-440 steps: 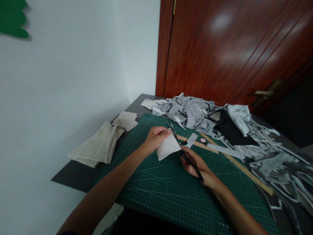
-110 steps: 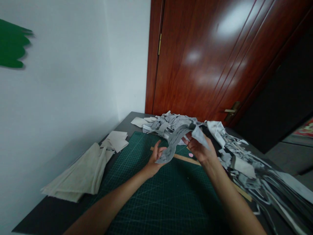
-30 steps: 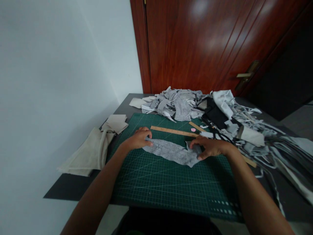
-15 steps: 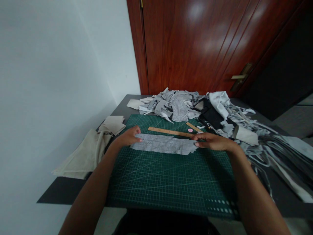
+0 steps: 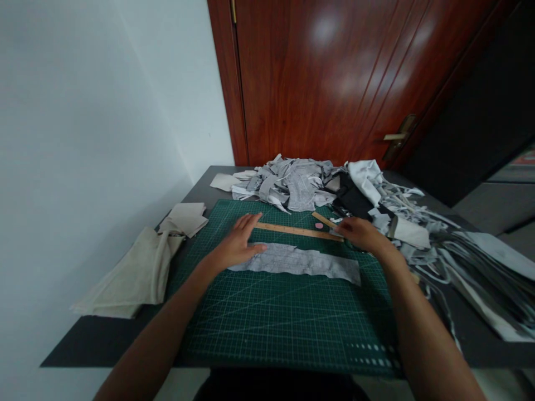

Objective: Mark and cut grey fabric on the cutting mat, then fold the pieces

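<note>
A grey fabric strip (image 5: 292,260) lies lengthwise across the green cutting mat (image 5: 284,312). My left hand (image 5: 238,245) is spread over the strip's left end, thumb on the cloth and fingers reaching towards the left end of a long wooden ruler (image 5: 296,230). Just past the ruler's right end, my right hand (image 5: 360,233) is closed, fingertips bunched at the near end of a short wooden ruler (image 5: 322,219). What sits between those fingers is hidden. A pink chalk-like piece (image 5: 319,225) lies between the two rulers.
Grey fabric scraps (image 5: 292,181) are heaped at the back of the dark table (image 5: 96,340). More strips and cords (image 5: 480,273) crowd the right side, near a black cloth (image 5: 355,197). Beige folded cloth (image 5: 129,273) and beige pieces (image 5: 188,218) lie at left.
Both hands have let go of the strip's ends, and it now lies flat, nearer to me. My left hand has opened; my right hand has moved to the rulers' right ends. The view has shifted slightly.
</note>
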A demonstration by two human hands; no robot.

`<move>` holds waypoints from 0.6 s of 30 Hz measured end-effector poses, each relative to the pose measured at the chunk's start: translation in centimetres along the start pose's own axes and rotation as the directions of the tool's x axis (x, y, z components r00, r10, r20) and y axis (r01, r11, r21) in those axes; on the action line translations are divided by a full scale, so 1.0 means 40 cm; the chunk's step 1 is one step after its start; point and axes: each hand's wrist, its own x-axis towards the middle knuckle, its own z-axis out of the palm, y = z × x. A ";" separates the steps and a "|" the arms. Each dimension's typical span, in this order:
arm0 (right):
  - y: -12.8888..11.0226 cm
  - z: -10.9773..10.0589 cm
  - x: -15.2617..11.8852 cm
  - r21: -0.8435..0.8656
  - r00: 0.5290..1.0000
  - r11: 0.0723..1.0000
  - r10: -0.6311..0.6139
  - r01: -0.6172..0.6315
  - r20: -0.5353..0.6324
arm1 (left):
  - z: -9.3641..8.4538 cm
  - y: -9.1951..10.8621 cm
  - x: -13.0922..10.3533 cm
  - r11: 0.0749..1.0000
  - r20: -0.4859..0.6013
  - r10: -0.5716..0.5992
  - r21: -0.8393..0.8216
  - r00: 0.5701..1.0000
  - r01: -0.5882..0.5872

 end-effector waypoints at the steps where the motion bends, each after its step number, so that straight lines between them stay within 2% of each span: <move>1: 0.009 0.000 0.001 -0.053 0.997 0.996 0.065 -0.068 -0.052 | 0.018 0.026 0.001 0.997 0.043 0.081 0.000 0.996 -0.081; 3: 0.029 0.007 0.001 -0.159 0.978 0.967 0.187 -0.199 -0.086 | 0.056 0.075 -0.004 0.979 0.187 0.195 0.016 0.963 -0.201; 6: 0.057 0.026 0.000 -0.234 0.967 0.939 0.251 -0.252 -0.033 | 0.105 0.125 -0.020 0.953 0.326 0.270 0.043 0.906 -0.300; 11: 0.070 0.040 0.000 -0.218 0.967 0.948 0.249 -0.232 0.050 | 0.137 0.148 -0.037 0.954 0.347 0.233 0.101 0.908 -0.283; 15: 0.072 0.036 0.003 -0.181 0.953 0.941 0.299 -0.287 0.046 | 0.135 0.151 -0.037 0.953 0.350 0.231 0.105 0.908 -0.283; 18: 0.101 0.028 -0.003 -0.144 0.935 0.927 0.353 -0.347 0.018 | 0.133 0.157 -0.037 0.955 0.352 0.227 0.103 0.908 -0.278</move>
